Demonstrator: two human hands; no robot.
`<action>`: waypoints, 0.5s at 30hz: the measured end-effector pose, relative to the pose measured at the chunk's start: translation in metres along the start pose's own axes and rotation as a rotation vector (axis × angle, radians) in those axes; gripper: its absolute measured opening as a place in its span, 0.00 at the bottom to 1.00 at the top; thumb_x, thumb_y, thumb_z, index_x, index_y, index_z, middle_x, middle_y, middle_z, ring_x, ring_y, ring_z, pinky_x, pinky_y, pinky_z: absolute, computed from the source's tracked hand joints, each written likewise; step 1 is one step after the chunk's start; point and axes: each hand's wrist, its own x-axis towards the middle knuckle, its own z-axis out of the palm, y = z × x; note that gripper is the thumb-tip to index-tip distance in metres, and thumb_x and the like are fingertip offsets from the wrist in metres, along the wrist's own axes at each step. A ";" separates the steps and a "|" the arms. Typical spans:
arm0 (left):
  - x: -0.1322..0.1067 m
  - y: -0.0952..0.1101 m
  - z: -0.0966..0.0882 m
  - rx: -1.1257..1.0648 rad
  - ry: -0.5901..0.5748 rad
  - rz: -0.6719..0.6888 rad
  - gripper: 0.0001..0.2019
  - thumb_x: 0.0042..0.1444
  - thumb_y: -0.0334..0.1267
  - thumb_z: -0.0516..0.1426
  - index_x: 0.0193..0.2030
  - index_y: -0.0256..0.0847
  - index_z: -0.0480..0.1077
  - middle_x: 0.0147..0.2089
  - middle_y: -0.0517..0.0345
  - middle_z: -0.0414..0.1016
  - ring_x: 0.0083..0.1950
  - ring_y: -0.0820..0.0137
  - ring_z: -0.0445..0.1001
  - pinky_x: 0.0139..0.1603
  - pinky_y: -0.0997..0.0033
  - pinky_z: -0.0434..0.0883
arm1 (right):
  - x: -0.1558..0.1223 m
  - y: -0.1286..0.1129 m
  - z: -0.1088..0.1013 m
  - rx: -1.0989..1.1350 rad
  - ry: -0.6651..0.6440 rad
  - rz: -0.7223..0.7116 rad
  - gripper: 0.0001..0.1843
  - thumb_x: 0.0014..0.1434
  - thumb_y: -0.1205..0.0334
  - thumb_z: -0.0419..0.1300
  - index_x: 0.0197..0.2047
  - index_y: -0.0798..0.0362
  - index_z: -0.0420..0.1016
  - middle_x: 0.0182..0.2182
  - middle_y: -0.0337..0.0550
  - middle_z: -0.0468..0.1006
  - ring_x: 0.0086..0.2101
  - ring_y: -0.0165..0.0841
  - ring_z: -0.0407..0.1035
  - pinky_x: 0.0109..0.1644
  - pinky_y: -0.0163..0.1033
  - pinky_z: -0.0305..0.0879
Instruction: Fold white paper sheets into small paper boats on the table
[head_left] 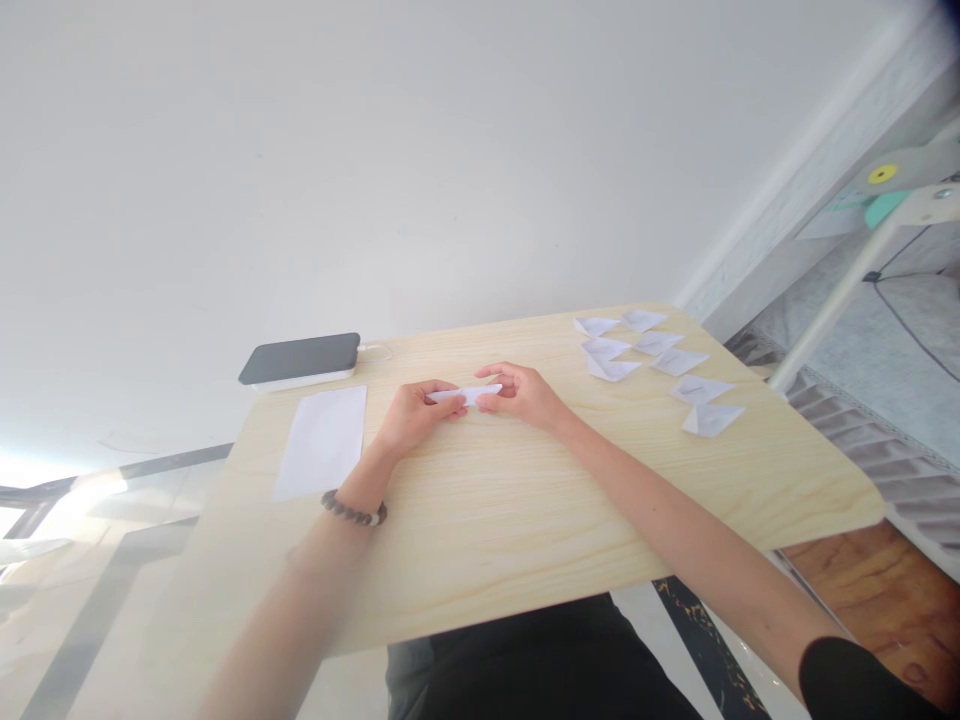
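Observation:
Between my two hands, just above the middle of the wooden table (pixel 480 530), is a narrow strip of folded white paper (pixel 471 396). My left hand (pixel 421 412) pinches its left part, with the thumb on the near face. At the other end my right hand (pixel 519 392) grips the paper between thumb and fingers, the index finger raised and curved above it. Several folded paper boats (pixel 679 362) stand in loose rows at the right of the table. To the left of my left hand lies a stack or sheet of plain white paper (pixel 324 440).
A dark-screened phone (pixel 304 358) rests on a white block at the back left, with a white cable (pixel 376 350) attached. The white wall (pixel 450 180) rises behind the table. Beyond the right edge are a pale metal pole (pixel 832 300) and grey pleated fabric (pixel 862 440).

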 end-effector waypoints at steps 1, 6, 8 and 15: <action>0.000 0.000 -0.001 -0.006 -0.004 0.002 0.15 0.47 0.48 0.58 0.35 0.38 0.72 0.31 0.54 0.78 0.34 0.68 0.75 0.38 0.70 0.70 | 0.000 0.000 0.000 0.001 -0.016 0.001 0.22 0.43 0.60 0.64 0.44 0.53 0.68 0.30 0.40 0.76 0.31 0.31 0.72 0.34 0.35 0.69; 0.001 -0.001 -0.004 -0.042 -0.067 -0.004 0.16 0.47 0.49 0.58 0.36 0.37 0.73 0.32 0.52 0.78 0.34 0.66 0.75 0.39 0.68 0.71 | -0.001 0.001 -0.001 0.013 -0.042 0.018 0.19 0.45 0.61 0.63 0.42 0.54 0.68 0.29 0.41 0.76 0.28 0.29 0.71 0.31 0.34 0.69; 0.002 -0.003 -0.004 -0.066 -0.090 -0.005 0.18 0.48 0.49 0.57 0.38 0.36 0.72 0.32 0.51 0.78 0.35 0.65 0.76 0.39 0.67 0.72 | 0.000 0.002 -0.002 0.006 -0.054 -0.008 0.22 0.45 0.62 0.63 0.45 0.53 0.66 0.28 0.39 0.75 0.26 0.28 0.71 0.30 0.34 0.69; 0.000 -0.006 -0.001 0.187 0.030 0.320 0.16 0.50 0.44 0.57 0.46 0.41 0.69 0.46 0.51 0.73 0.45 0.66 0.72 0.44 0.65 0.71 | 0.000 -0.006 -0.008 0.040 -0.095 -0.006 0.23 0.48 0.62 0.61 0.48 0.51 0.62 0.22 0.35 0.73 0.23 0.26 0.69 0.30 0.34 0.68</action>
